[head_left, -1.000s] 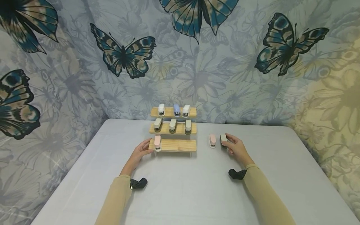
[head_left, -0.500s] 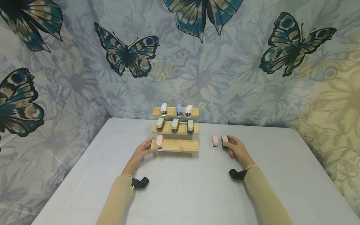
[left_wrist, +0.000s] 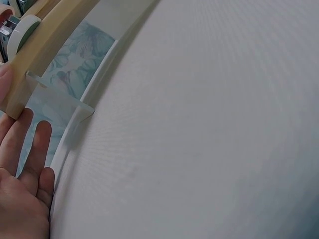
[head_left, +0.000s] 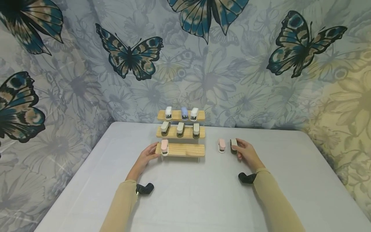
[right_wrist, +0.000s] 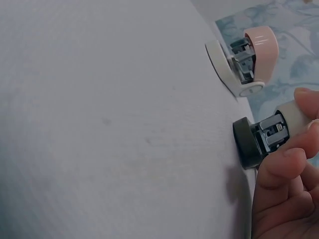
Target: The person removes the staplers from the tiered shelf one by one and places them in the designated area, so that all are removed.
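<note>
My left hand (head_left: 147,156) holds the left end of the lowest board of a three-tier wooden stand (head_left: 185,149). In the left wrist view, the thumb lies on the board's front and the fingers (left_wrist: 37,154) reach its end. A pink stapler (head_left: 164,146) sits on that board, close to the hand. On the table to the right, my right hand (head_left: 247,153) pinches a stapler with a pale top and dark base (right_wrist: 244,144) between thumb and fingers. Just left of it stands another pink stapler (right_wrist: 266,52) with a white base.
The stand's middle board bears three pale staplers with dark bases, one a cream stapler (head_left: 180,129). Two white staplers flank a blue stapler (head_left: 184,113) on the top board. Behind the white table (head_left: 185,199) hangs a butterfly-patterned cloth (head_left: 208,77).
The right hand has shifted slightly right with the pale-topped stapler, widening its gap from the pink one. The left hand has stayed at the stand. The head view has shifted a little.
</note>
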Tool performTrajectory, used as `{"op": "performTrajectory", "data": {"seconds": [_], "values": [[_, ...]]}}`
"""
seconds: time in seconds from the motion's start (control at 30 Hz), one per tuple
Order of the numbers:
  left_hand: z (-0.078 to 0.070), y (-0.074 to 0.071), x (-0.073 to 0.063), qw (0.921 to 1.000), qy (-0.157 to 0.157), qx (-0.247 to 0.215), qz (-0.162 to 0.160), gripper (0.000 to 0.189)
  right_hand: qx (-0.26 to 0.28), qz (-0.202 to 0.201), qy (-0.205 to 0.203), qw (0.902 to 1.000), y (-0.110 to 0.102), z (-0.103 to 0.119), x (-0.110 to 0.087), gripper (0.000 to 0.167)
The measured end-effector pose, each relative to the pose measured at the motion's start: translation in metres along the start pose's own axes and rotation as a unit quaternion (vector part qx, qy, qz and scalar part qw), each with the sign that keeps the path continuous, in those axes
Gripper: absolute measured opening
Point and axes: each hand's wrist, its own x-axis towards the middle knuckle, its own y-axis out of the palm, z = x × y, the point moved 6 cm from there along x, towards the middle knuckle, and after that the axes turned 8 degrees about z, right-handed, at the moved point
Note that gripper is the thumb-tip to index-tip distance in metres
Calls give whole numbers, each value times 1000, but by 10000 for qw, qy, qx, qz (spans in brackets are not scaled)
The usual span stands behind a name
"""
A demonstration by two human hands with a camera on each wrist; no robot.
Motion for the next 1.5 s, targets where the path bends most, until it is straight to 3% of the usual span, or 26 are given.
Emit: {"op": "performTrajectory", "data": {"seconds": [0.23, 0.63, 0.9, 1.5], "values": [[0, 0, 1, 9999, 34, -96, 47, 64, -648, 215, 123, 9976, -5, 5, -3, 80], [-1, 1, 0, 10000, 54, -37, 18, 64, -1007, 127, 424, 9939, -8, 5, -7, 78], [0, 0, -1, 10000, -55, -27, 8, 62, -900, 151, 455, 9948, -5, 3, -8, 79], [-3, 2, -1, 10000, 41, -34, 14, 63, -716, 35, 233, 9972, 1, 13, -18, 74]]}}
